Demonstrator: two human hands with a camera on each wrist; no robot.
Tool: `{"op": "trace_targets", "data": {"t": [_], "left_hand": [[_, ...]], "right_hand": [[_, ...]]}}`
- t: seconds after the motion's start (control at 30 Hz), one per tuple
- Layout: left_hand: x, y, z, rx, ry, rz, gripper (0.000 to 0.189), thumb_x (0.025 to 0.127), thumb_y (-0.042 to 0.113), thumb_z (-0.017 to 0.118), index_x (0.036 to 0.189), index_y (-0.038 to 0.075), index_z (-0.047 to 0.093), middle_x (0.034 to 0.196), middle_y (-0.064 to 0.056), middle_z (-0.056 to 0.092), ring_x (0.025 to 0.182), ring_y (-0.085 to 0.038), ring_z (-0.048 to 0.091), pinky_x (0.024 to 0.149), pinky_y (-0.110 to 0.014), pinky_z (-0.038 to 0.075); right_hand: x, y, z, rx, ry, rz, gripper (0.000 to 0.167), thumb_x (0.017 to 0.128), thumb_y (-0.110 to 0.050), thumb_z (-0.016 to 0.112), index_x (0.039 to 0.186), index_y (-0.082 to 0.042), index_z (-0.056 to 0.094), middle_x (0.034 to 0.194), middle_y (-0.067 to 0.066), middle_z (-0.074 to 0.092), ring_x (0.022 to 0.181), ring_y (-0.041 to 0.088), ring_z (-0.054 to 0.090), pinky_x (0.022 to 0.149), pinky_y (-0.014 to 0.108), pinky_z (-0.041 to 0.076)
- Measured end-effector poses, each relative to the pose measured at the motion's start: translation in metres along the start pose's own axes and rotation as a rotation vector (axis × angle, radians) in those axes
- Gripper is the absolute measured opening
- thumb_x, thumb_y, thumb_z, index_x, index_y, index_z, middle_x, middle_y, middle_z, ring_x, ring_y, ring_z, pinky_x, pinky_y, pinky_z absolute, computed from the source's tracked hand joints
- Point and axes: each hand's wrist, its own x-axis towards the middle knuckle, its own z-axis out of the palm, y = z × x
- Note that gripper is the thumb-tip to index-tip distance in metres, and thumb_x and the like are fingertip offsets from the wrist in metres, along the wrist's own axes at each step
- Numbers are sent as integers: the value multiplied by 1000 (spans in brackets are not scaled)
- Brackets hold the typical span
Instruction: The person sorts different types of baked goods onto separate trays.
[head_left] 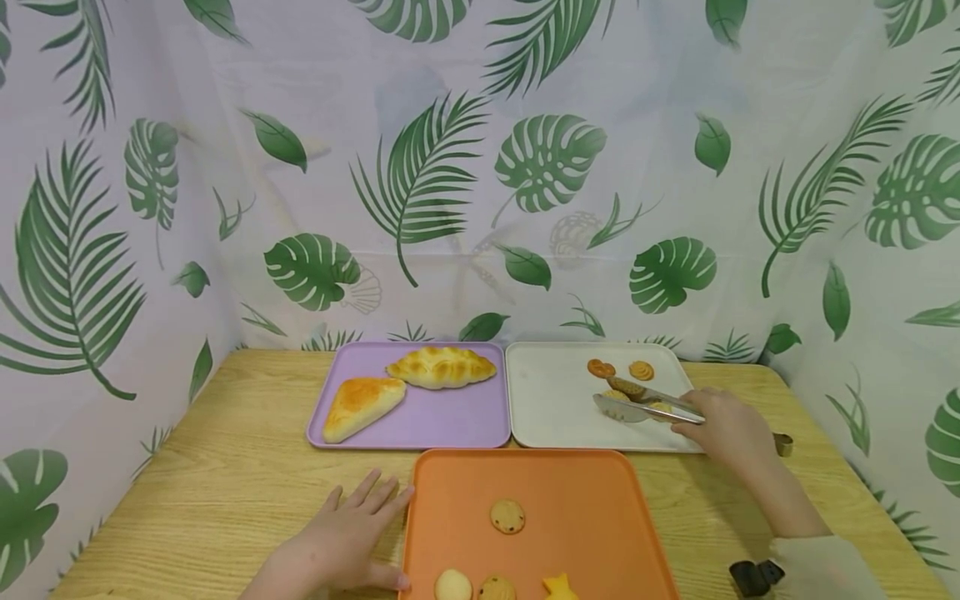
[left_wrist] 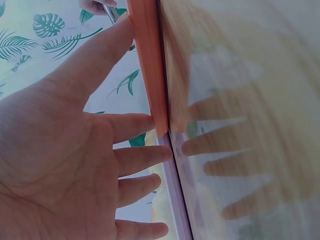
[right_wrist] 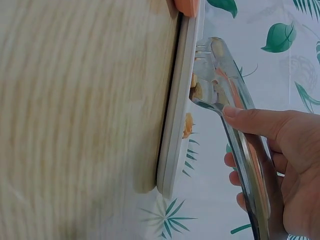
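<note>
My right hand (head_left: 727, 429) holds metal tongs (head_left: 678, 410) over the white tray (head_left: 547, 392); in the right wrist view the thumb (right_wrist: 255, 120) lies along one arm. Around the tong tips lie small cookies, among them a pretzel-shaped cookie (head_left: 600, 368) and a round swirled cookie (head_left: 641, 370). Whether the tips grip one cannot be told. With fingers spread, my left hand (head_left: 337, 533) touches the left edge of the orange tray (head_left: 577, 500). On that tray are a chocolate chip cookie (head_left: 507, 517), another chip cookie (head_left: 497, 588), a pale round cookie (head_left: 453, 585) and a yellow pointed piece (head_left: 558, 587).
A purple tray (head_left: 450, 425) at the back left bears a triangular bread (head_left: 363, 408) and a ridged long loaf (head_left: 442, 367). Leaf-patterned cloth (head_left: 450, 208) encloses the wooden table (head_left: 225, 467) behind and at both sides. A black object (head_left: 753, 577) is by the right sleeve.
</note>
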Motion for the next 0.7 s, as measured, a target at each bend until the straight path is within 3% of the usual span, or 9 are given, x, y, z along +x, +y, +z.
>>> {"op": "trace_targets", "data": {"t": [0.4, 0.7], "left_hand": [[1, 1, -1, 2, -10, -7, 104, 73, 66, 69, 154, 15, 29, 160, -17, 27, 150, -41, 13, 109, -76, 16], [1, 1, 0, 16, -2, -8, 104, 73, 66, 69, 154, 14, 29, 160, -17, 28, 150, -41, 14, 110, -75, 16]], "right_hand": [[-4, -1, -4, 30, -15, 9, 50, 79, -34, 78, 112, 2, 67, 111, 27, 67, 94, 44, 63, 72, 55, 52], [-15, -8, -14, 42, 40, -17, 49, 78, -33, 79, 112, -1, 69, 109, 24, 68, 96, 43, 62, 75, 56, 51]]}}
